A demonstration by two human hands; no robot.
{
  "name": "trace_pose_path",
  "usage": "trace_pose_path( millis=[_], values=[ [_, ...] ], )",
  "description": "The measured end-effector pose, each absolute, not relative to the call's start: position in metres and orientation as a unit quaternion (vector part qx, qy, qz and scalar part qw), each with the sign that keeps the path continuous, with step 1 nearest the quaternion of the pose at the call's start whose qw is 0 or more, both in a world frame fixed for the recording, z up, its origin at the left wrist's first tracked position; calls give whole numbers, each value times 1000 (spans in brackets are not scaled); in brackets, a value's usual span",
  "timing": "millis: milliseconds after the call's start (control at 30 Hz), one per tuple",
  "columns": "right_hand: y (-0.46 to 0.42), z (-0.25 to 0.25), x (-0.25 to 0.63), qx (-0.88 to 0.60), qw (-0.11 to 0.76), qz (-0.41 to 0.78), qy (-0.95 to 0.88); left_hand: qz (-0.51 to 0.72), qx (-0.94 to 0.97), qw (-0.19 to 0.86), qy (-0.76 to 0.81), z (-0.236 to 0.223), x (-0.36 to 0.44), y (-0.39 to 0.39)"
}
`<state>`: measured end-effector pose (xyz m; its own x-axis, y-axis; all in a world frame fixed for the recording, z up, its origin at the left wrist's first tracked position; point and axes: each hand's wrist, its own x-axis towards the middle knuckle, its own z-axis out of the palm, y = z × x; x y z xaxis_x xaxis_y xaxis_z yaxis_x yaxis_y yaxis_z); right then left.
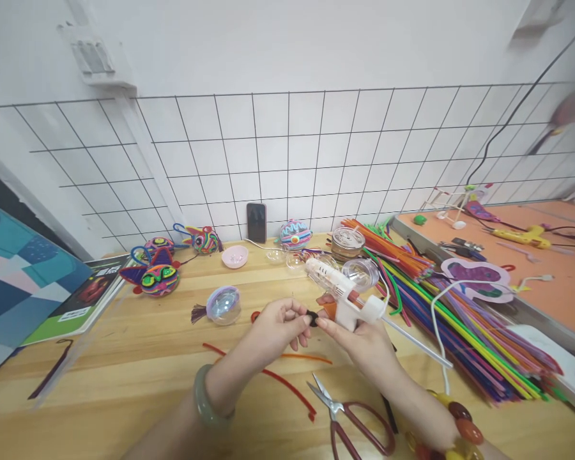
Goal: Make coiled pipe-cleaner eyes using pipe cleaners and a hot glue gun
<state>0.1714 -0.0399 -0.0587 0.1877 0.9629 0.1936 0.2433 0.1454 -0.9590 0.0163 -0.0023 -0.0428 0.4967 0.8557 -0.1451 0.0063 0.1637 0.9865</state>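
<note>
My left hand [274,327] pinches a small black piece [312,317] between thumb and fingers, just above the wooden table [138,377]. My right hand [364,338] grips a white glue gun [342,294] whose orange tip points at that black piece. The gun's white cord [436,326] loops off to the right. A red pipe cleaner [278,378] lies on the table under my hands. Scissors with dark red handles [354,418] lie open near my right wrist.
A big pile of coloured pipe cleaners [460,313] fills the right side. Clear plastic domes [223,305], a pink dish [234,256], a phone [256,222] against the wire grid and colourful wound figures [156,275] stand at the back. Books [76,300] lie left. Another person's blurred hand [572,108] is far right.
</note>
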Motion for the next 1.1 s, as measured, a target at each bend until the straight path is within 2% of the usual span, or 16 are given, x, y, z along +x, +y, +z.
trace_pose_path(
  millis=[233, 567, 700, 867, 1100],
  values=[
    [-41, -56, 167, -570, 535, 317, -537, 326, 547, 667, 388, -43, 17, -1],
    [-41, -54, 167, -541, 605, 325, -485, 402, 490, 675, 377, -42, 25, -5],
    [-42, -53, 166, -540, 603, 331, -485, 413, 492, 664, 383, -44, 28, -7],
    [-41, -56, 171, -524, 595, 345, -503, 425, 523, 627, 392, -41, 22, -1],
    [-41, -53, 177, -450, 559, 425, -552, 449, 580, 523, 434, -30, -6, 21]
  ],
)
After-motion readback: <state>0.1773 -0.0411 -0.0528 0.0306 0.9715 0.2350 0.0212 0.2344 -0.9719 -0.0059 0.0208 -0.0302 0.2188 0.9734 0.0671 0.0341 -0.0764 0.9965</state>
